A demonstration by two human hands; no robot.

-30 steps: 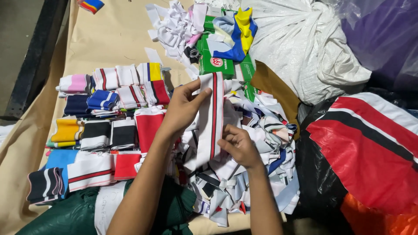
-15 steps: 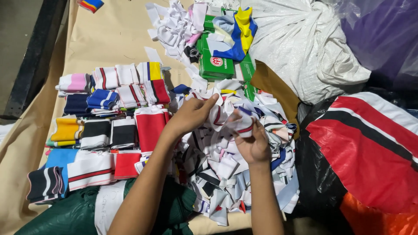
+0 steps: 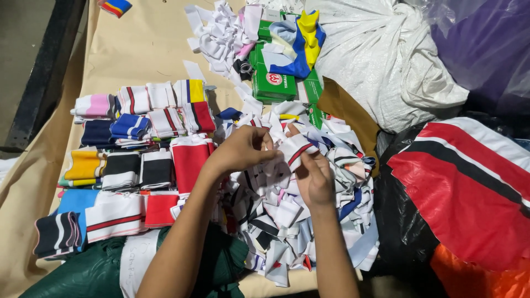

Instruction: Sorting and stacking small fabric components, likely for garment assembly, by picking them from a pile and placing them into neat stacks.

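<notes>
Your left hand (image 3: 240,149) and right hand (image 3: 313,175) each clamp the white ribbed strip (image 3: 291,152), its long axis spanning between both grips, above the loose pile (image 3: 287,221).

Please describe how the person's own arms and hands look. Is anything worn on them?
Both forearms are bare, with no sleeves in view. The left hand and right hand wear no gloves. No watch, bracelet or ring shows on wrists or fingers.

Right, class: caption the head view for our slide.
Both hands, left hand and right hand, fold a white striped fabric strip above a scrap pile.
</notes>
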